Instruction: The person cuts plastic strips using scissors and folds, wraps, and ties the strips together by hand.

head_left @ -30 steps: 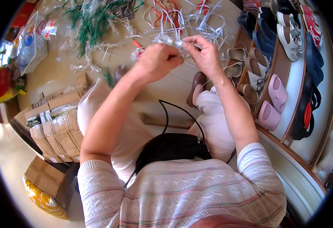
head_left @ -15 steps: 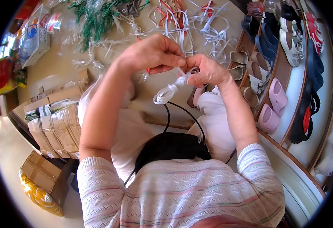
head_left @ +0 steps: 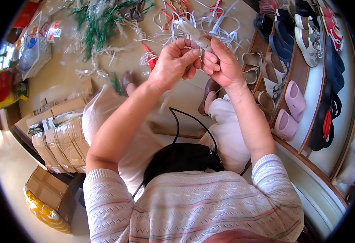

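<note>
A small wound bundle of white plastic string [head_left: 190,30] points up and away between my hands, its near end at the fingers. My right hand [head_left: 223,65] holds that end, thumb raised along its side and fingers curled below. My left hand [head_left: 177,60] presses against the bundle's other side, thumb and forefinger pinched together at a strand. What lies inside those left fingers is mostly hidden. Beyond the hands, loose white ribbons [head_left: 226,25] lie in a tangle on the floor.
Green netting string [head_left: 98,32] lies at upper left, near a white plastic basket [head_left: 44,52]. Taped cardboard [head_left: 62,141] stands by my left leg. A shoe rack [head_left: 295,150] with pink slippers [head_left: 295,100] runs along the right. A black bag [head_left: 181,160] rests on my lap.
The string bundle has swung from hanging toward me to pointing away. My left hand has dropped lower and turned; both hands remain close together at the bundle.
</note>
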